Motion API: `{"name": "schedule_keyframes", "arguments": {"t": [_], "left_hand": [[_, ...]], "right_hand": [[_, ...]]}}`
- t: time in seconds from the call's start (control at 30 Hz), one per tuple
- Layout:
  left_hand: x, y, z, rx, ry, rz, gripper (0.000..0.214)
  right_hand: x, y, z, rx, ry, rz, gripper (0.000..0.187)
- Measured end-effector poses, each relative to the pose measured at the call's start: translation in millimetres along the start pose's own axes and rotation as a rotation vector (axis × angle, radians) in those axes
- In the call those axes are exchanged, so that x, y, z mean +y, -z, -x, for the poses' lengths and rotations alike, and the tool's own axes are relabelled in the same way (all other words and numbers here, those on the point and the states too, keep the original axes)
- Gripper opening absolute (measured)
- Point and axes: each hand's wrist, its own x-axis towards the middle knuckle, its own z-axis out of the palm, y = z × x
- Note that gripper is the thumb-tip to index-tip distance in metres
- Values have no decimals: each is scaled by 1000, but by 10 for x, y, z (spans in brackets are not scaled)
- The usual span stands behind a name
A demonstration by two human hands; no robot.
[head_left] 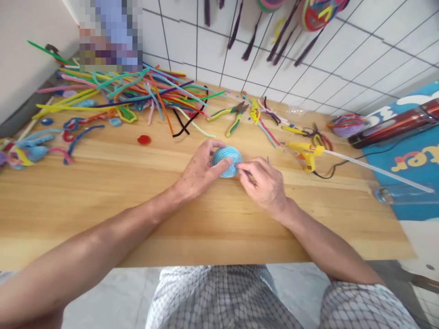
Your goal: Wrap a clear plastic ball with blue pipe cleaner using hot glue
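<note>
A light blue coiled pipe-cleaner dome (227, 157) sits on the wooden table (137, 201) in the middle. My left hand (200, 169) wraps round its left side, thumb pressed on its front. My right hand (262, 183) pinches at the dome's right edge with closed fingertips; what is pinched there looks like the coil's loose end, too small to be sure.
A heap of coloured pipe cleaners (130, 93) covers the far left. Green-handled pliers (231, 114), a yellow glue gun (305, 153) with a long clear stick, a small red disc (144, 139), and a dark red cylinder (394, 125) lie around. Tiled wall behind.
</note>
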Motion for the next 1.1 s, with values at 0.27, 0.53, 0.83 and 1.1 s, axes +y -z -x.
{"name": "schedule_keyframes", "arguments": {"t": [0.27, 0.53, 0.83, 1.1], "left_hand": [[1, 103, -116, -48, -74, -196, 47], [-31, 76, -102, 4, -78, -222, 35], [-50, -41, -6, 104, -44, -205, 36], [-30, -55, 25, 105, -25, -126, 38]], "right_hand": [[12, -11, -4, -5, 10, -67, 16], [72, -20, 5, -11, -12, -46, 15], [23, -30, 12, 12, -8, 1, 12], [18, -34, 7, 20, -1, 0, 15]]}}
